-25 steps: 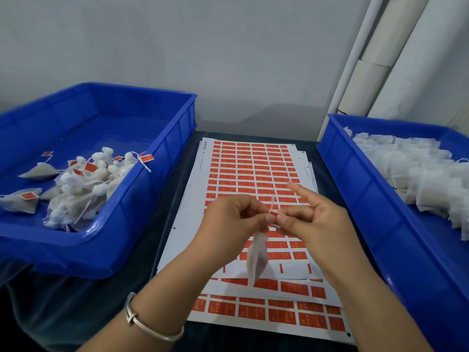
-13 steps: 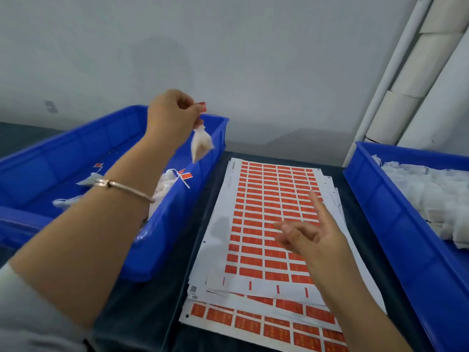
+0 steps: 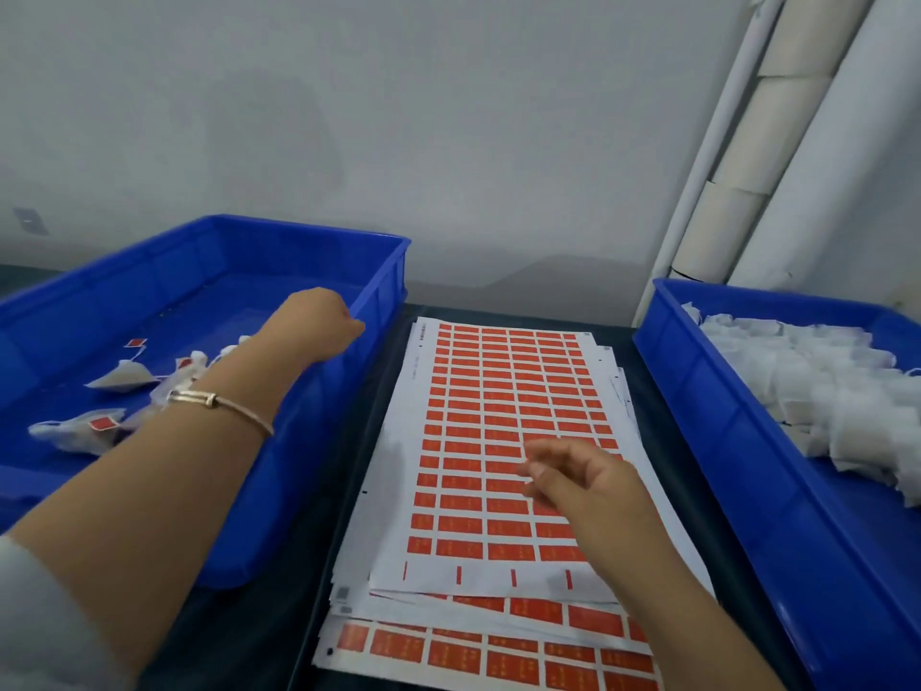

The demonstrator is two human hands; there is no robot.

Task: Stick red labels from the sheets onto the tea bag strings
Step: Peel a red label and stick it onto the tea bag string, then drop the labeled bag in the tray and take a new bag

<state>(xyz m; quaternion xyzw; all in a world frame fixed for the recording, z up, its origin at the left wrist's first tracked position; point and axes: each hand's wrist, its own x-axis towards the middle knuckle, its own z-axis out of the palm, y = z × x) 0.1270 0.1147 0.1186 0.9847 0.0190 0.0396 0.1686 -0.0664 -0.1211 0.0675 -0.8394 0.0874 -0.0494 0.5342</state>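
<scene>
Left hand (image 3: 319,324) over the left blue plastic bin (image 3: 309,241), knuckles up, fingers curled under; can't tell if it holds anything. Labelled gauzy tea bags (image 3: 119,376) lie behind its wrist. Right hand (image 3: 583,483) blurred, fingers loosely bent, empty, above glossy sheets of red rectangular labels (image 3: 498,391). Unlabelled white bags (image 3: 822,386) heaped in the bin to its right.

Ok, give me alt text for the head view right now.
A person's left hand reaches over the left blue bin of labelled tea bags, while the right hand hovers with loosely curled fingers above the stacked red label sheets. A right blue bin holds unlabelled tea bags.
</scene>
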